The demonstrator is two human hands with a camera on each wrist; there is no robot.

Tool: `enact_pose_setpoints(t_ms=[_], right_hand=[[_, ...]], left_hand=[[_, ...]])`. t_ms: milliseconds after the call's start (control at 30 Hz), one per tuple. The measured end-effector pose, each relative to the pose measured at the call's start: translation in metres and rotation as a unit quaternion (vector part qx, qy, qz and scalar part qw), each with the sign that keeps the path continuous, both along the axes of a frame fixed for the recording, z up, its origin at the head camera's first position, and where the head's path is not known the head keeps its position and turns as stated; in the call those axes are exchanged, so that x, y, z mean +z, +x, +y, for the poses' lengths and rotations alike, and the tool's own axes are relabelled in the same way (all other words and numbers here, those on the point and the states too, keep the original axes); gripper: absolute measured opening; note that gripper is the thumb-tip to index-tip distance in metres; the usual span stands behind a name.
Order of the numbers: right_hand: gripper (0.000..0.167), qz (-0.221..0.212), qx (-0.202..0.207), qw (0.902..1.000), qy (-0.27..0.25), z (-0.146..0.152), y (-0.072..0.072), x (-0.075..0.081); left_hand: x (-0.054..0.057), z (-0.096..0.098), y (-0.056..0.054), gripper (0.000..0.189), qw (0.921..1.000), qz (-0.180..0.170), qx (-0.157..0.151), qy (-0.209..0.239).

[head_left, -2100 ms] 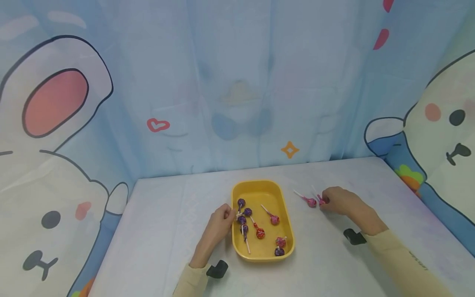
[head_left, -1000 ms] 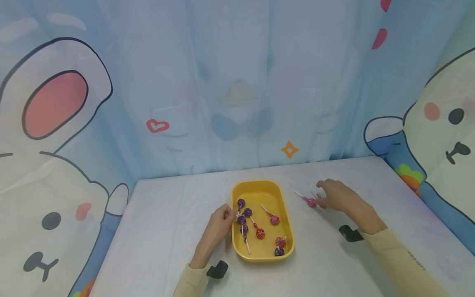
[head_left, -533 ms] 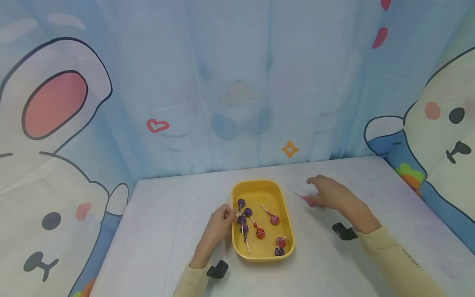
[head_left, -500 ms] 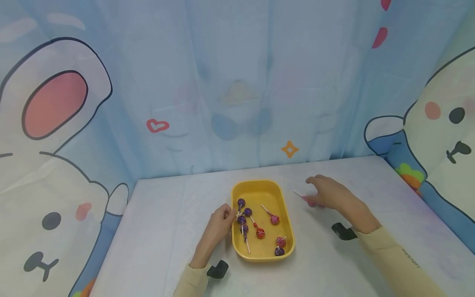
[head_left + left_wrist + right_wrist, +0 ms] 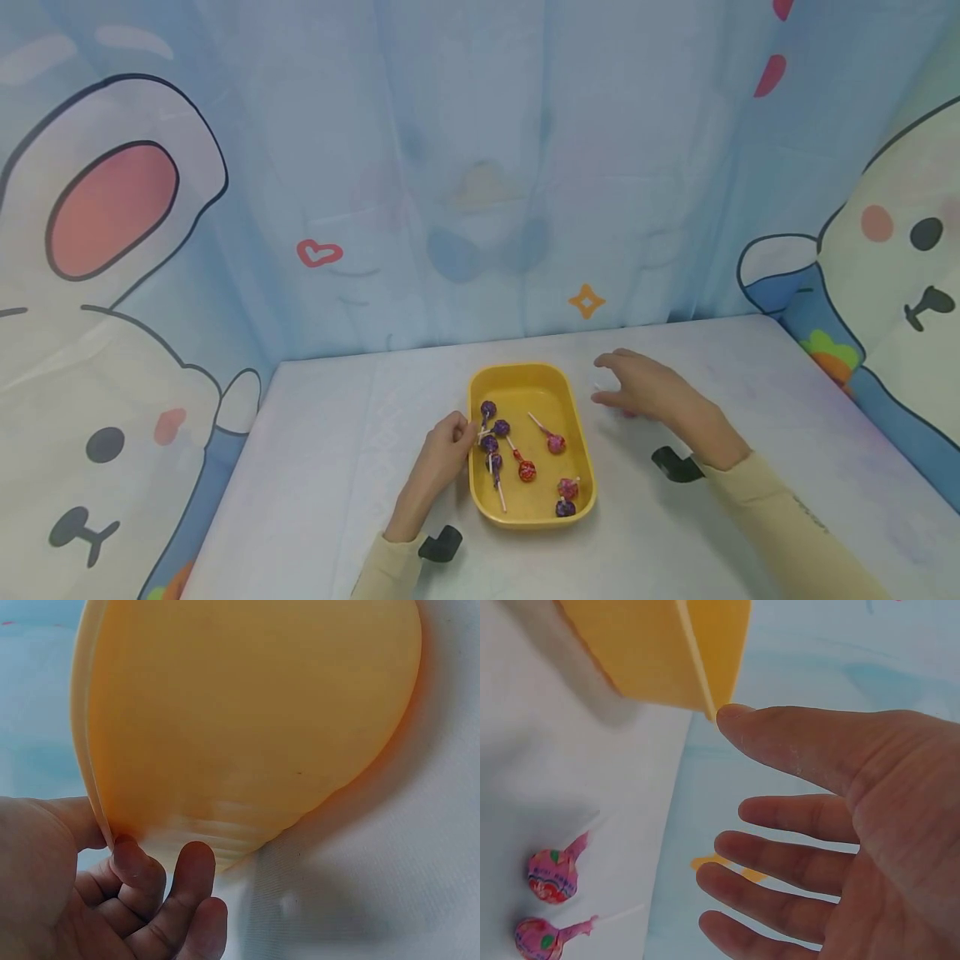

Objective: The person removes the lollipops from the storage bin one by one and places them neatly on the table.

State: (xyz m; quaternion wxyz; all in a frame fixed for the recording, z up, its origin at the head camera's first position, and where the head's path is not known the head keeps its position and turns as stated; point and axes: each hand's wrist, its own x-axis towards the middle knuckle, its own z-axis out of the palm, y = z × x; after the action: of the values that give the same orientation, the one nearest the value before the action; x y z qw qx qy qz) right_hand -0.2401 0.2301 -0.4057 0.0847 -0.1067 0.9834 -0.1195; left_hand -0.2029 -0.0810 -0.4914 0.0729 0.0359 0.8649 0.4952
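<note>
With thumb and curled fingers, my left hand (image 5: 442,454) pinches the left rim of a yellow tray (image 5: 528,382); the left wrist view shows the rim of the tray (image 5: 84,742) between them. Purple-wrapped lollipops (image 5: 501,428) lie along its left side. A red lollipop (image 5: 527,472), pink ones (image 5: 556,444) and another purple one sit farther right inside. My right hand (image 5: 648,390), fingers spread and holding nothing, hovers just right of the tray. Below it, two pink lollipops (image 5: 553,876) lie on the table side by side, mostly hidden by the hand in the head view.
A white cloth covers the table (image 5: 360,442). Behind it hangs a light blue curtain (image 5: 480,167) with printed cartoon animals at both sides. A black wrist mount (image 5: 677,465) sits below the right wrist, another (image 5: 441,544) by the left.
My right hand has released the pink lollipop, spread its fingers and moved left toward the tray, over the two lollipops. The left hand and the tray stay in place.
</note>
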Motion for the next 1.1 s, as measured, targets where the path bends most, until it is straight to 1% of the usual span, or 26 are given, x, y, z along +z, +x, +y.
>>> enact_pose_setpoints(t_ms=[267, 500, 733, 967, 1100], right_hand=[[0.058, 0.012, 0.018, 0.9998, -0.001, -0.017, 0.0, 0.001], [0.056, 0.023, 0.047, 0.9986, 0.0, -0.03, 0.0, 0.001], [0.055, 0.023, 0.061, 0.9979, 0.002, -0.044, 0.002, 0.003], [0.054, 0.015, 0.077, 0.9968, 0.015, -0.059, 0.0, 0.004], [0.053, 0.015, 0.09, 0.9957, 0.015, -0.066, -0.001, 0.003]], left_hand=[[0.001, 0.0, 0.0, 0.023, 1.0, 0.002, 0.003, -0.007], [0.003, 0.001, 0.001, 0.023, 0.9999, 0.003, 0.006, -0.01], [0.003, 0.001, 0.001, 0.022, 0.9999, 0.002, 0.009, -0.009], [0.001, 0.001, 0.0, 0.022, 0.9999, -0.003, 0.01, -0.009], [0.001, 0.001, 0.0, 0.023, 0.9999, 0.001, 0.007, -0.012]])
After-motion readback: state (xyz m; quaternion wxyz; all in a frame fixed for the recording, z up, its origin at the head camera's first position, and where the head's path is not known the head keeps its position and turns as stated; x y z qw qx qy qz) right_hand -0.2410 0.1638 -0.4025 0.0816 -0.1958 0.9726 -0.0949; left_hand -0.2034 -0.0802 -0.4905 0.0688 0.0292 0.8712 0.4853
